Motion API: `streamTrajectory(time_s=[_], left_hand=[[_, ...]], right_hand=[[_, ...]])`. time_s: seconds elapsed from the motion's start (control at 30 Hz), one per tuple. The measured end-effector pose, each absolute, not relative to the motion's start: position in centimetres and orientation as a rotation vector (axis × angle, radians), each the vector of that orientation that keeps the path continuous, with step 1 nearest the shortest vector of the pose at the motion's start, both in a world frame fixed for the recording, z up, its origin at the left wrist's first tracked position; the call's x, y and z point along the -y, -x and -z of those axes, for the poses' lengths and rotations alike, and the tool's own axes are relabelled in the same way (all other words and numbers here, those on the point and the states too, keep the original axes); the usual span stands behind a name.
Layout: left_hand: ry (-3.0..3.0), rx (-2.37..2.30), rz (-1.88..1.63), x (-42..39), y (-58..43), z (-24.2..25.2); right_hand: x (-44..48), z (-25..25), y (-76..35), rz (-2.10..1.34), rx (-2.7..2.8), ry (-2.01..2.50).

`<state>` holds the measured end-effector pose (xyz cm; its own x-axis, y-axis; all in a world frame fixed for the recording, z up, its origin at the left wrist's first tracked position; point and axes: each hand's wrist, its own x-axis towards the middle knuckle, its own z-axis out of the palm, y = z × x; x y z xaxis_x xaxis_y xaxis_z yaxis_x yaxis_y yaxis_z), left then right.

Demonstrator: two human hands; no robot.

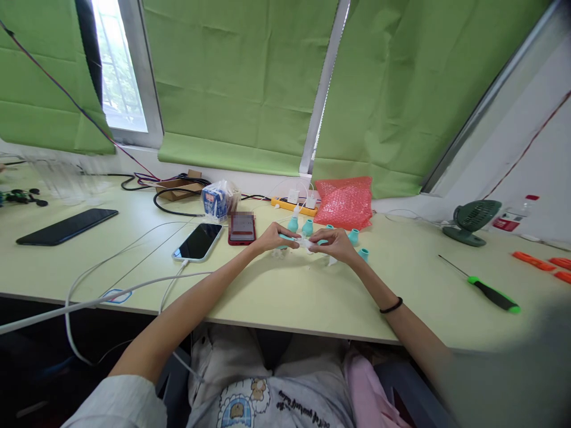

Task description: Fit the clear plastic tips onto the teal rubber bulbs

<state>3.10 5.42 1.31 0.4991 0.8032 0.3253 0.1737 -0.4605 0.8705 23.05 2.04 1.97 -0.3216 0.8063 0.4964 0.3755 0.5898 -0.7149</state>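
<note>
Just above the middle of the table, my left hand is closed on a small teal plastic piece. My right hand pinches a small white plastic piece, which meets the teal one between my fingertips. Whether the two are joined, I cannot tell. Around and behind my hands stand several teal bulb-shaped pieces, among them one with a white tip, one at its right and one beside my right wrist. Small clear pieces lie below my left hand.
A white phone on a cable and a red phone lie left. Behind are a yellow power strip and red bubble wrap. A screwdriver, green fan and bottle are right.
</note>
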Motion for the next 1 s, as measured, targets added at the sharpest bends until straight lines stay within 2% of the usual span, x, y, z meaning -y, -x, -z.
streamTrajectory(time_s=[1.0], left_hand=[[-1.818,-0.801,-0.970,-4.4,-3.3,-1.9]], right_hand=[[-1.5,-2.0,-22.3,-0.774,1.763,0.956]])
